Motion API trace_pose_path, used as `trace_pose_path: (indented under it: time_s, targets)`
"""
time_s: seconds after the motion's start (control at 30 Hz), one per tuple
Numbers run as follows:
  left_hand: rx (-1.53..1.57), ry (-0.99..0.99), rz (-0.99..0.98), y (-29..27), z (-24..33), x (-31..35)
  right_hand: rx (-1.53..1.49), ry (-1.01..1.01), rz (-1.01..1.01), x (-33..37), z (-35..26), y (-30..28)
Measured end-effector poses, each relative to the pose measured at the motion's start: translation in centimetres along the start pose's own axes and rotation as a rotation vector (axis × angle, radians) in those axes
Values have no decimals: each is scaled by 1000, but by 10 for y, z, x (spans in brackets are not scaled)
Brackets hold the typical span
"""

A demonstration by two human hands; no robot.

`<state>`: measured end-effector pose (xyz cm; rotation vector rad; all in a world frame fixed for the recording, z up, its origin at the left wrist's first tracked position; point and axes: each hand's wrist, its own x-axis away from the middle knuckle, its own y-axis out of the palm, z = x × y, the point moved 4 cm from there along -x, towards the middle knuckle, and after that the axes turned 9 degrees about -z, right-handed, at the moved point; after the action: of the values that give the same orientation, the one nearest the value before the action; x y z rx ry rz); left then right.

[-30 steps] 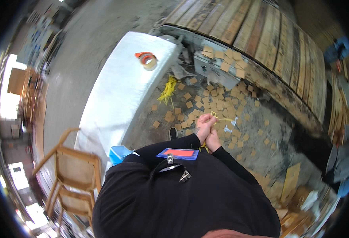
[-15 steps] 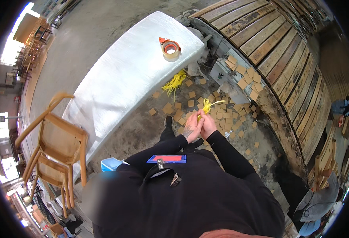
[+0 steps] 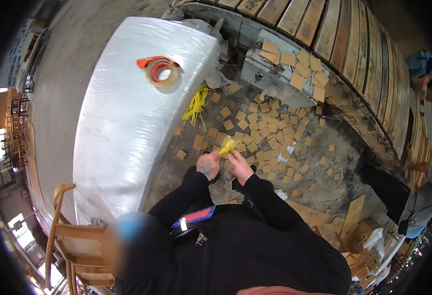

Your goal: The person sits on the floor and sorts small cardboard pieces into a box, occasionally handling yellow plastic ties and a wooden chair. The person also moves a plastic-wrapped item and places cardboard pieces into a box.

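My left hand (image 3: 208,165) and my right hand (image 3: 240,166) are close together in front of my body. Between their fingers is a small bundle of yellow plastic twine (image 3: 228,144), its loose ends blurred by motion. Both hands look closed on it, with a narrow gap between the palms. Ahead and to the left, a larger bunch of yellow twine (image 3: 195,107) hangs beside a long block wrapped in clear film (image 3: 113,113). A tape dispenser (image 3: 161,72) with an orange handle and a roll of clear tape lies on that block.
Many square cardboard pieces (image 3: 270,123) are scattered over the floor, and more lie on a grey metal box (image 3: 255,69). A curved wooden slat conveyor (image 3: 339,39) runs along the right. A wooden chair (image 3: 81,233) stands at lower left; another person (image 3: 422,196) is at the far right.
My view has turned, so the wrapped block and tape dispenser sit further left. My hands, together before, are now slightly apart and still have the yellow twine.
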<state>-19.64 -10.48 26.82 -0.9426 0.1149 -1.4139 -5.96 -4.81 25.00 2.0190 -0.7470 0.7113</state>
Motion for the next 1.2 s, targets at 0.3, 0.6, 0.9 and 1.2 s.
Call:
trace_pose_path:
  time_s: [0.3,0.6,0.9,1.2]
  targets:
    - [1211,-310,-333,107,-104,-131,191,-254,183,-142,44,-176]
    - [947,-55,-738,171,-140,-222,1449,-1168,201,-185,-47,-235]
    - [1206,401,-1017,137,-85,-221,1362,-1175,88,-158,-85,-254]
    - [-501,565,0,166,-86,-318,1787,-892,12,-160,-1,-229]
